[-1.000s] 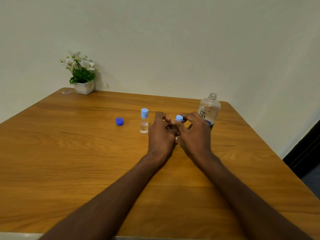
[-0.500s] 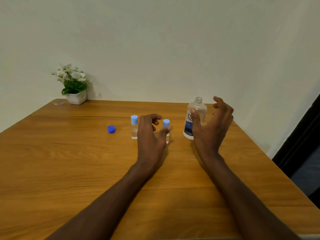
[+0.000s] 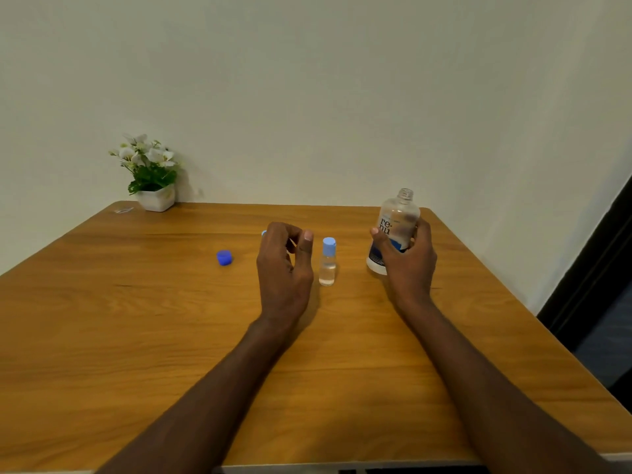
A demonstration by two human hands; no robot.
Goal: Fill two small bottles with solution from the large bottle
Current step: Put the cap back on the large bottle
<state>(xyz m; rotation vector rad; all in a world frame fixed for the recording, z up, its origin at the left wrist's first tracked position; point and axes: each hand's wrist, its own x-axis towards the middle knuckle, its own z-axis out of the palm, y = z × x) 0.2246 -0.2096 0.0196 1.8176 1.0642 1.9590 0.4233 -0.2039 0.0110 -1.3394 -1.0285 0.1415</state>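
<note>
The large clear bottle (image 3: 396, 220), uncapped with a blue-and-white label, stands slightly tilted at the table's far right, and my right hand (image 3: 408, 265) is wrapped around its lower half. A small clear bottle with a light blue cap (image 3: 328, 261) stands upright between my hands, untouched. My left hand (image 3: 285, 265) hovers just left of it, fingers loosely curled and empty. Behind that hand only a sliver of the second small bottle's blue cap (image 3: 263, 233) shows. A dark blue loose cap (image 3: 224, 258) lies on the wood further left.
A white pot of white flowers (image 3: 152, 176) sits at the table's (image 3: 136, 336) far left corner against the wall, with a small clear scrap (image 3: 122, 210) beside it. The table's right edge drops off toward a dark doorway (image 3: 595, 285).
My right hand let go of the small bottle's cap, swung right and closed around the large bottle. My left hand released the small bottle and drew slightly left, now covering the other small bottle.
</note>
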